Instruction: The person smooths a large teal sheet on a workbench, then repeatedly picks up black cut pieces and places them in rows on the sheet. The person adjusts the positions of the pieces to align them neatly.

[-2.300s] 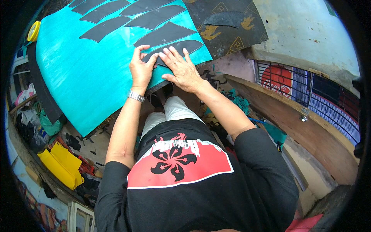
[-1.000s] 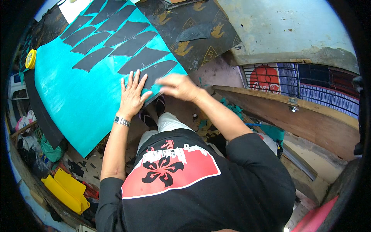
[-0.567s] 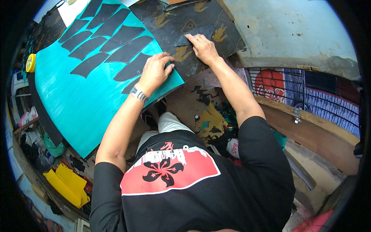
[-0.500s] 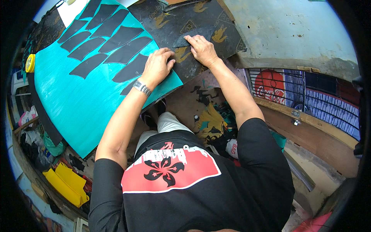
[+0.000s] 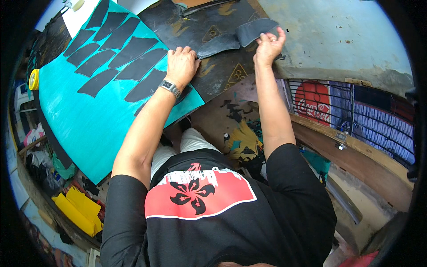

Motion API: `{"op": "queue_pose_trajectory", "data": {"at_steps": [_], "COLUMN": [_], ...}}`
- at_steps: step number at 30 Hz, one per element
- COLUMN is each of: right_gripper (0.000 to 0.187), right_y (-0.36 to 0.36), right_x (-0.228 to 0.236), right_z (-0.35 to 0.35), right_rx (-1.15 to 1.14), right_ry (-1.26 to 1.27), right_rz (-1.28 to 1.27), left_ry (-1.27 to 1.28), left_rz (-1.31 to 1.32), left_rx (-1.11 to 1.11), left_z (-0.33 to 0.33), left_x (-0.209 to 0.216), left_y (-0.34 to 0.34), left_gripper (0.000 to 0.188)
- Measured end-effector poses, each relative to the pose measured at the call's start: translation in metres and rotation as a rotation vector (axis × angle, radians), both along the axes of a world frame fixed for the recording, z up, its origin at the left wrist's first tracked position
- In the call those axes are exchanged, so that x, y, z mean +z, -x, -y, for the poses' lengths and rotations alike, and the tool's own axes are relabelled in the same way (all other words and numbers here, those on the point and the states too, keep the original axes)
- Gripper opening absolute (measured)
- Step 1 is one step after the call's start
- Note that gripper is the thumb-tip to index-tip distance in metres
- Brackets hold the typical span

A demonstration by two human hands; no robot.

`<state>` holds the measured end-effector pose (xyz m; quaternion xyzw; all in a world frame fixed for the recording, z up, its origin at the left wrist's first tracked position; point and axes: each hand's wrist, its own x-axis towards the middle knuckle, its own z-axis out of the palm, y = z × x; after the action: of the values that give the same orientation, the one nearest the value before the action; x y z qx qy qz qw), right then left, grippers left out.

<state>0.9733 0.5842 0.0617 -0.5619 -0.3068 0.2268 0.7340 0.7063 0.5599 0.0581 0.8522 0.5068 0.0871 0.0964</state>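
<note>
My right hand (image 5: 268,48) is raised over the dark patterned board and pinches the edge of a curved black cut piece (image 5: 256,30), thin and flexible like leather or sheet material. Against its left end lies a second, glossier black strip (image 5: 219,47); I cannot tell whether the two are joined. My left hand (image 5: 181,64), with a watch at the wrist, rests curled at the right edge of a teal sheet (image 5: 89,129). Its fingertips are hidden, close to the strip's left end. Several black curved pieces (image 5: 141,64) lie in rows on the teal sheet.
A yellow round container (image 5: 34,79) sits by the teal sheet's left edge. A worn grey-blue surface (image 5: 329,40) adjoins the board (image 5: 218,80) on the right. Scraps (image 5: 244,140) litter the floor below. Folded yellow material (image 5: 80,211) lies at lower left, and a wooden ledge (image 5: 351,142) runs along the right.
My right hand has moved right, lifting the black piece off the board. My left hand has shifted slightly up and left, its fingers curling more. The teal sheet appears slightly shifted left.
</note>
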Motion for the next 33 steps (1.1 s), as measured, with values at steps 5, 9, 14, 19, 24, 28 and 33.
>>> {"op": "queue_pose_trajectory", "data": {"at_steps": [5,9,14,19,24,28,33], "right_gripper": [0.069,0.069,0.066,0.07,0.073,0.073,0.074], "right_y": [-0.023,-0.037,-0.001,0.066,0.102,0.09,0.05], "right_x": [0.027,0.061,0.091,0.093,0.077,0.072,0.072], "right_z": [0.006,0.015,0.039,0.048,0.038,0.04,0.047], "right_rx": [-0.104,-0.262,-0.026,0.047,0.041,-0.035,-0.127], "right_ry": [-0.031,-0.019,-0.063,-0.12,-0.051,-0.033,0.025], "right_rz": [-0.113,-0.059,0.206,0.375,0.417,0.371,0.459], "left_ry": [0.03,0.057,0.089,0.06,0.129,0.127,0.069], "left_rz": [0.008,0.078,0.349,0.63,0.511,0.236,0.196], "left_rx": [0.003,-0.007,0.015,-0.133,-0.336,-0.383,-0.343], "left_z": [-0.008,-0.014,-0.006,0.011,0.021,0.017,0.007], "left_x": [0.001,-0.003,-0.007,0.005,0.007,-0.009,-0.023], "left_y": [-0.002,0.0,0.007,0.032,0.043,0.029,-0.002], "left_gripper": [0.018,0.017,0.028,0.047,0.047,0.059,0.056]}}
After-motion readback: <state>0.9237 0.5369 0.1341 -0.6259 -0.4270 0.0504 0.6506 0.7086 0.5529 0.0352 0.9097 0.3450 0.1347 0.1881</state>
